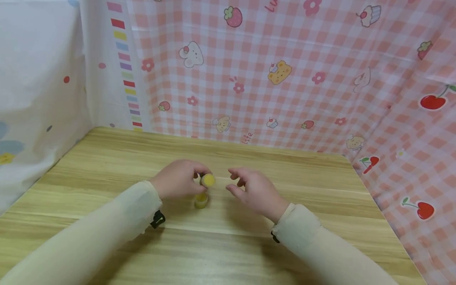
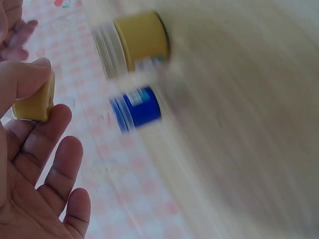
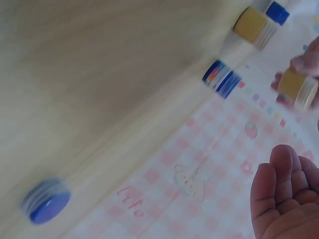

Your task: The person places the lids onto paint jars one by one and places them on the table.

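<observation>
My left hand [image 1: 181, 179] pinches a small yellow jar [image 1: 208, 180] between thumb and fingers, its round end turned toward the head camera. In the left wrist view this jar [image 2: 35, 105] lies under the thumb, partly covered by it. Another yellow jar [image 1: 201, 200] stands on the table just below the held one. To the right, my right hand [image 1: 258, 194] hovers apart from the jar, fingers loosely bent and holding nothing. Its fingers [image 3: 289, 174] show at the lower right of the right wrist view.
A blue jar [image 2: 137, 109] stands near the yellow jar [image 2: 142, 42] in the left wrist view. Blue jars also appear in the right wrist view, one [image 3: 222, 78] toward the top and one [image 3: 46, 200] at lower left. Patterned cloth [image 1: 249, 51] hangs behind the wooden table [image 1: 221, 253].
</observation>
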Demonstrator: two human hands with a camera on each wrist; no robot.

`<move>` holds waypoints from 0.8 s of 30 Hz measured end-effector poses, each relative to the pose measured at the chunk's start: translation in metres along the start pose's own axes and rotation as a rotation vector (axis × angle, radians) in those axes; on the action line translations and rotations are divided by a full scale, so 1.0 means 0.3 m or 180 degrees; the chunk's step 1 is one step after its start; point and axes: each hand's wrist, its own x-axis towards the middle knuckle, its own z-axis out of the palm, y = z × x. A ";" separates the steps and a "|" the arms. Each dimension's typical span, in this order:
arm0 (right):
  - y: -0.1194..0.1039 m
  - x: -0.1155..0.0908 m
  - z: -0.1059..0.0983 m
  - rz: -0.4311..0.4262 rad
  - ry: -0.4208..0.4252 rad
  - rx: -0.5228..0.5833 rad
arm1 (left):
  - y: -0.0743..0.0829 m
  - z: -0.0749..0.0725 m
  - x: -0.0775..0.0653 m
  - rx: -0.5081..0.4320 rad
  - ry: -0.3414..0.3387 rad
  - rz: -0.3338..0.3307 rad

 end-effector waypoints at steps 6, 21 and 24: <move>0.051 -0.006 -0.043 0.0032 0.0174 -0.0173 | -0.069 -0.042 -0.046 0.0120 -0.0004 -0.0159; 0.234 -0.001 -0.165 0.0701 0.0314 -0.0505 | -0.118 -0.060 -0.093 0.0507 -0.0539 -0.0487; 0.271 0.002 -0.189 0.0819 0.0273 -0.0624 | -0.120 -0.054 -0.094 0.0570 -0.0577 -0.0405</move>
